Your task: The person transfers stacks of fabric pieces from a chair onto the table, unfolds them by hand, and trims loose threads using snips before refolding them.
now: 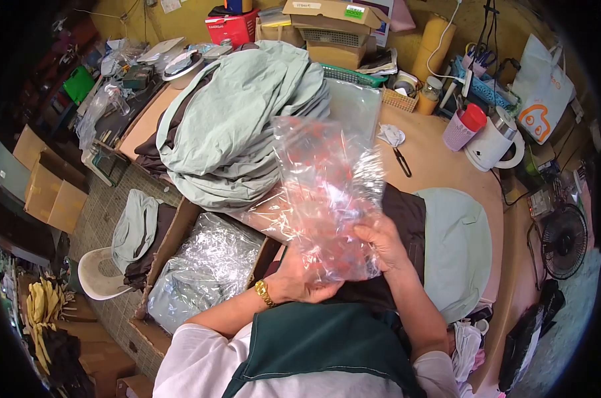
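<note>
A clear plastic bag (327, 192) with red print stands up in front of me, crinkled and shiny. My left hand (303, 282), below a gold wristwatch, is closed around its lower left part; some fingers are hidden behind the plastic. At the bag's lower right edge, my right hand (383, 244) grips it with the thumb on the near side. Beneath and beside the hands lies a folded cloth item, with a dark brown part (405, 219) and a pale green part (454, 252). A large heap of pale green fabric (237, 119) sits behind the bag.
Left of my arms, a cardboard box (175, 249) holds clear plastic bags (204, 265). Small black scissors or snips (402, 163) lie on the tan table (440, 176). A white kettle (493, 142), cups (465, 126) and a black fan (563, 240) stand at the right.
</note>
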A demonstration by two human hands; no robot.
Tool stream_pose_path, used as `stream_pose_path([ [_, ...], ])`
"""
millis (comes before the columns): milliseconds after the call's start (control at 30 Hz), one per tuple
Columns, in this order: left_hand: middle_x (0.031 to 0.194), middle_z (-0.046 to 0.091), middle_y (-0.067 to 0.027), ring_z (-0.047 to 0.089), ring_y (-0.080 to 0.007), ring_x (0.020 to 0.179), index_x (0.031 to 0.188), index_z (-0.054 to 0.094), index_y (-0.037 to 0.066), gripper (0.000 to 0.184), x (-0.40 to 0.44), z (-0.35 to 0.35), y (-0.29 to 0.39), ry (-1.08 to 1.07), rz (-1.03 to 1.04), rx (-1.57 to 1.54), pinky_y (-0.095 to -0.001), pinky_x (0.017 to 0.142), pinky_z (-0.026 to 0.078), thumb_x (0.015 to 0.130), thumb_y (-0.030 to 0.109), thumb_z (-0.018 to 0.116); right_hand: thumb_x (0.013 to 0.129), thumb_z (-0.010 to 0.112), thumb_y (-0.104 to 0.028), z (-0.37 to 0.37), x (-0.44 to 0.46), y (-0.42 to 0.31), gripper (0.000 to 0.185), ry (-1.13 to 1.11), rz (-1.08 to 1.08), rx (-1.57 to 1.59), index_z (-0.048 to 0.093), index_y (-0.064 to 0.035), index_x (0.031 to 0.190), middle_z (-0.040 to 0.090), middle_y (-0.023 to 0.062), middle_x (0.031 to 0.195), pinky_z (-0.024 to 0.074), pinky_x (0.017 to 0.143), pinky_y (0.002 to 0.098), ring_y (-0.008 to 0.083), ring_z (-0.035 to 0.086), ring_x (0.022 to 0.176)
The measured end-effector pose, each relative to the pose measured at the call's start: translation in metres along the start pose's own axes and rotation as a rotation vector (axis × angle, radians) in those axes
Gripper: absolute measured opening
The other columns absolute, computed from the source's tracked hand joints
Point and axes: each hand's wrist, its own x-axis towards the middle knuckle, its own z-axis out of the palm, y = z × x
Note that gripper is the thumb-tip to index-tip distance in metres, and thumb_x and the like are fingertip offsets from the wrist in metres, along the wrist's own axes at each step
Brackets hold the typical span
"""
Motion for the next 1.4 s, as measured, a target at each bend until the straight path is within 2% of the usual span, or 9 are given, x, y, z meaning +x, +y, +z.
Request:
stream_pose_path([
  [100, 0.137, 0.05, -0.0179, 0.045, -0.0314, 0.129, 0.13, 0.057, 0.008, 0.076, 0.001, -0.003, 0.004, 0.147, -0.158, 0.346, -0.0439, 0.11, 0.028, 0.065, 0.04, 0.081, 0.088, 0.061, 0.005, 0.001, -0.011, -0.016, 0.06, 0.092, -0.156, -0.082, 0.036, -0.001, 0.142, 0.061, 0.0098, 0.118, 0.0532, 0.087, 0.0326, 0.0164, 0.061, 0.104],
  [200, 0.144, 0.043, -0.0131, 0.043, -0.0238, 0.13, 0.147, 0.032, 0.003, 0.089, 0.009, -0.001, -0.01, 0.48, -0.782, -0.931, -0.0394, 0.108, 0.035, 0.079, 0.044, 0.072, 0.088, 0.063, 0.003, 0.0, -0.025, -0.025, 0.061, 0.088, -0.115, -0.35, 0.035, -0.0017, 0.143, 0.053, 0.0089, 0.127, 0.0519, 0.089, 0.0313, 0.0182, 0.057, 0.113],
  [267, 0.145, 0.041, -0.0143, 0.047, -0.0254, 0.126, 0.146, 0.033, 0.001, 0.075, -0.003, -0.012, -0.026, 0.416, -0.63, -1.192, -0.0371, 0.105, 0.04, 0.087, 0.035, 0.064, 0.088, 0.065, 0.001, 0.008, -0.028, -0.025, 0.064, -0.005, -0.085, -0.388, 0.034, -0.0009, 0.143, 0.051, 0.0096, 0.13, 0.0491, 0.093, 0.0325, 0.0189, 0.054, 0.117],
  [633, 0.128, 0.057, -0.0176, 0.053, -0.0217, 0.121, 0.146, 0.028, 0.0, 0.07, 0.073, -0.027, 0.001, 0.315, -0.13, -0.176, -0.036, 0.103, 0.04, 0.087, 0.01, 0.064, 0.072, 0.084, -0.012, 0.005, -0.033, -0.023, 0.071, -0.122, -0.353, -0.857, 0.049, 0.0031, 0.131, 0.061, 0.0089, 0.118, 0.0429, 0.098, 0.0335, 0.0176, 0.054, 0.113],
  [900, 0.128, 0.06, -0.0102, 0.064, -0.0164, 0.11, 0.145, 0.034, 0.005, 0.083, 0.064, -0.03, -0.026, 0.329, -0.415, -0.859, -0.0497, 0.112, 0.016, 0.073, 0.009, 0.075, 0.071, 0.08, -0.017, 0.03, -0.041, -0.052, 0.048, 0.3, -0.986, -0.85, 0.06, -0.0024, 0.112, 0.066, 0.0109, 0.111, 0.0265, 0.111, 0.0484, 0.0261, 0.064, 0.103],
  [967, 0.132, 0.057, -0.0097, 0.061, -0.0166, 0.117, 0.143, 0.038, 0.006, 0.085, 0.053, -0.023, -0.045, 0.08, 0.235, 0.288, -0.0528, 0.11, 0.017, 0.07, 0.02, 0.08, 0.076, 0.075, -0.015, -0.005, -0.043, -0.047, 0.022, -0.057, -1.018, -1.385, 0.065, -0.0063, 0.094, 0.07, 0.0096, 0.099, 0.0275, 0.11, 0.0514, 0.0308, 0.067, 0.1],
  [1233, 0.115, 0.064, -0.0141, 0.064, -0.0298, 0.1, 0.131, 0.051, 0.004, 0.064, -0.006, 0.032, -0.012, 0.093, -0.27, -0.115, -0.0449, 0.092, 0.04, 0.081, 0.038, 0.074, 0.077, 0.066, -0.002, -0.048, -0.049, 0.016, 0.009, 0.16, -0.243, -1.278, 0.067, -0.0029, 0.086, 0.068, 0.0109, 0.077, 0.0416, 0.095, 0.0463, 0.0309, 0.065, 0.076],
  [1300, 0.082, 0.066, -0.018, 0.064, -0.0323, 0.072, 0.106, 0.062, -0.001, 0.037, -0.011, 0.049, -0.031, 0.044, -0.871, -0.417, -0.0407, 0.067, 0.046, 0.09, 0.032, 0.065, 0.079, 0.067, -0.009, -0.039, -0.043, 0.015, 0.017, 0.271, 0.101, -1.298, 0.066, -0.0053, 0.096, 0.068, 0.0116, 0.092, 0.0413, 0.093, 0.0469, 0.0303, 0.064, 0.083],
  [1400, 0.065, 0.058, -0.0225, 0.059, -0.0322, 0.057, 0.088, 0.062, -0.005, 0.032, -0.004, 0.053, -0.038, 0.082, -0.714, -0.205, -0.0407, 0.054, 0.043, 0.096, 0.025, 0.055, 0.083, 0.069, -0.036, -0.011, -0.038, 0.019, 0.051, 0.467, -0.899, -1.648, 0.053, -0.0082, 0.123, 0.054, 0.0124, 0.13, 0.0345, 0.102, 0.0474, 0.0327, 0.049, 0.119],
])
